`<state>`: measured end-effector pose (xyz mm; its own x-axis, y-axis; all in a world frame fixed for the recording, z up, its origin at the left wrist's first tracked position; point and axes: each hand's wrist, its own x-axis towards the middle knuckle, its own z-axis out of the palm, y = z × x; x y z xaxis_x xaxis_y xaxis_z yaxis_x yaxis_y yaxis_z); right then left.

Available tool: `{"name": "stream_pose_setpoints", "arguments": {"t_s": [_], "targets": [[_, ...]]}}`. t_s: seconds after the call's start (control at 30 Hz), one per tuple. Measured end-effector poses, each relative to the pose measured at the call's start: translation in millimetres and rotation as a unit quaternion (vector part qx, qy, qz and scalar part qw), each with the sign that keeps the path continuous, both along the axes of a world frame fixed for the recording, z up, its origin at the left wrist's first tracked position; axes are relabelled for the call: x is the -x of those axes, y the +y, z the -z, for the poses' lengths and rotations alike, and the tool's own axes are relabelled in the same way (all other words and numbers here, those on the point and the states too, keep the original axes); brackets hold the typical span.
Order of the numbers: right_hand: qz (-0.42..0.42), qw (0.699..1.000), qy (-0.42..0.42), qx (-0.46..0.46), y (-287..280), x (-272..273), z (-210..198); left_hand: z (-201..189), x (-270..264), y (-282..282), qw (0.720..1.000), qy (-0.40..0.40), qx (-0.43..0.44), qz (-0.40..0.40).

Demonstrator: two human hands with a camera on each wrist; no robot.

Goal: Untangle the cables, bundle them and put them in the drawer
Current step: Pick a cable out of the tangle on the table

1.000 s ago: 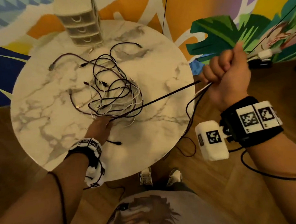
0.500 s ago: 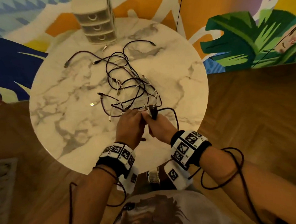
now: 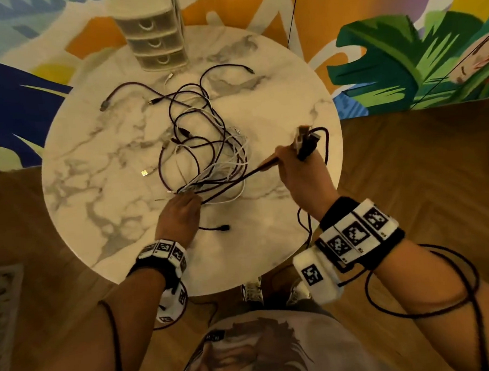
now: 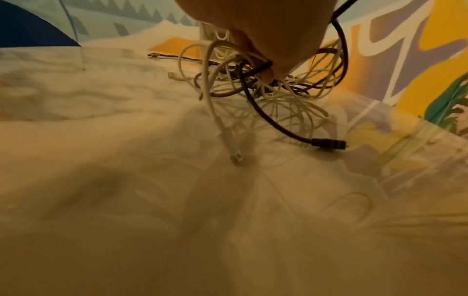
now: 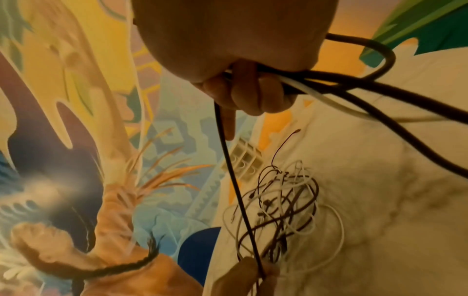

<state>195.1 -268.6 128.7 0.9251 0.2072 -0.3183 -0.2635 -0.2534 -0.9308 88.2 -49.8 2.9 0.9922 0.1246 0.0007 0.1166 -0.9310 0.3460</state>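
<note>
1. My left hand presses down at the near edge of the cable tangle, fingers curled round a few strands.
2. My right hand is closed on a dark cable and a bunch of plugs, raised over the table's right side.
3. Half a second ago both hands met at the tangle; now they are apart and the dark cable runs taut between them.
4. The drawer unit stands at the far edge, all three drawers closed; I cannot tell what is inside.
</note>
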Motion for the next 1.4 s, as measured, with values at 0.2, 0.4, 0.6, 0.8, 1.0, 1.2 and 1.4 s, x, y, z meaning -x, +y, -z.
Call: {"name": "stream_pose_setpoints", "arguments": {"t_s": [0.2,0.4,0.6,0.8,1.0,1.2,1.4], "targets": [[0.099,0.994,-0.042,-0.024,-11.5,-32.4,-9.6,-0.8,-6.4,4.5,0.999,0.018,0.023,-0.031],[0.032,0.991,0.016,-0.129,-1.5,5.5,20.8,-16.0,-11.7,-8.3,0.999,-0.040,0.020,-0.022],[-0.147,0.985,0.087,0.026,32.1,33.5,84.1,-15.9,1.3,-41.1,0.994,-0.073,-0.006,0.077],[-0.159,0.986,0.035,0.023,25.1,6.3,44.3,-10.5,1.5,-21.0,0.998,-0.063,-0.003,0.013],[-0.086,0.994,-0.042,-0.056,7.9,-39.7,-20.2,-24.1,-34.9,7.5,0.997,-0.067,-0.026,-0.019],[-0.031,0.995,0.026,-0.087,-1.1,-27.6,-6.3,-11.3,-20.3,8.1,0.988,0.145,0.036,-0.039],[-0.045,0.989,0.091,-0.107,6.6,-12.8,-13.1,-24.6,-11.4,-37.1,0.998,-0.041,0.029,0.046]]}}
